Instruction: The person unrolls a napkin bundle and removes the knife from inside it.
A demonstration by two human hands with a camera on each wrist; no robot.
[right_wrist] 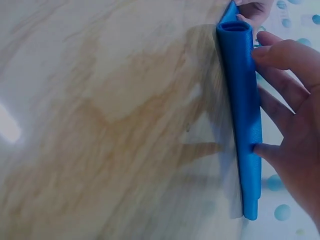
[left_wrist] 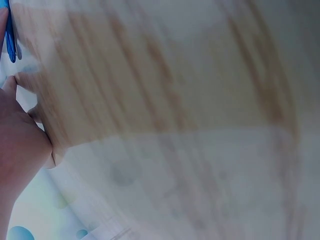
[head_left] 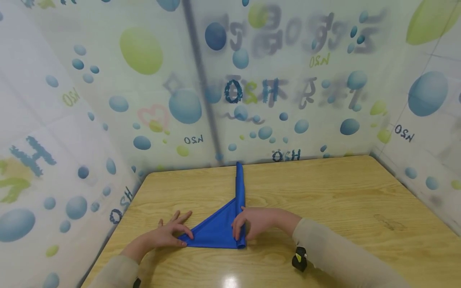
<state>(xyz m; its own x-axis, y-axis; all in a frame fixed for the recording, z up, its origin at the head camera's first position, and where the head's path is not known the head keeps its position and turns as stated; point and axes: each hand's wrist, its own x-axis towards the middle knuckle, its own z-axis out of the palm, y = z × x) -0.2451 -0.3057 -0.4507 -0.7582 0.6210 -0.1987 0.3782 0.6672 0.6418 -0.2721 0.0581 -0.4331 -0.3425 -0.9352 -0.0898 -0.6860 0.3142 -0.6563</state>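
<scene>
A smooth blue cloth (head_left: 217, 228) lies on the wooden table, with a triangular flap pointing left. Its right edge is wound into a narrow roll (head_left: 239, 188) that runs away from me toward the wall. At the flap's left corner, my left hand (head_left: 167, 233) pinches the tip between thumb and index finger, the other fingers spread. My right hand (head_left: 255, 222) is over the near part of the roll, fingers bent across it. The right wrist view shows the roll's hollow near end (right_wrist: 235, 27) and the right thumb (right_wrist: 265, 151) against its side.
The wooden table (head_left: 324, 192) meets a wall sheet (head_left: 288, 120) printed with bubbles and mirrored lettering. Similar sheeting (head_left: 65, 160) borders the left side. A small black strap piece (head_left: 299, 259) hangs at the right sleeve. The far end of the roll reaches the table's back edge.
</scene>
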